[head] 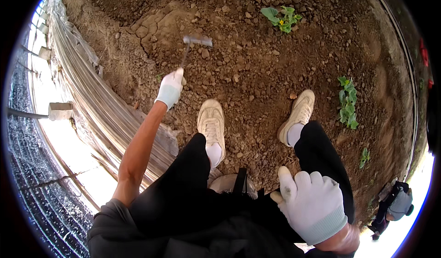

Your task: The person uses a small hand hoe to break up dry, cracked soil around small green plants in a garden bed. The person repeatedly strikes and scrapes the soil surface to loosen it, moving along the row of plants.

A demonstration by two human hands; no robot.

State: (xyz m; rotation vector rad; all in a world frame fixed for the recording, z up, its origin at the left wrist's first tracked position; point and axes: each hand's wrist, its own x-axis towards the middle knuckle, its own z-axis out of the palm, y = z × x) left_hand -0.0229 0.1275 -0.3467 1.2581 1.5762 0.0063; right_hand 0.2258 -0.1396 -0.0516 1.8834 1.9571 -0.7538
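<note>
My left hand (171,87), in a white knit glove, is shut on a small hand hoe or rake (197,41). The tool's thin shaft points away from me, and its pale crosswise head is motion-blurred over the crumbly brown soil (248,68). My right hand (308,203), also gloved, is back-side up above or against my right thigh. Its fingers curl down out of sight, so anything beneath them is hidden. A leafy plant with a yellow flower (284,18) grows ahead on the right, and another green plant (348,103) stands beyond my right shoe (299,111).
Bunched clear plastic sheeting (113,113) runs along the left, beside concrete blocks (60,111). A smaller plant (364,157) grows at right. A pale line or pipe (410,75) borders the soil. Another person (396,203) is low at the far right. Something round (220,184) lies behind my feet.
</note>
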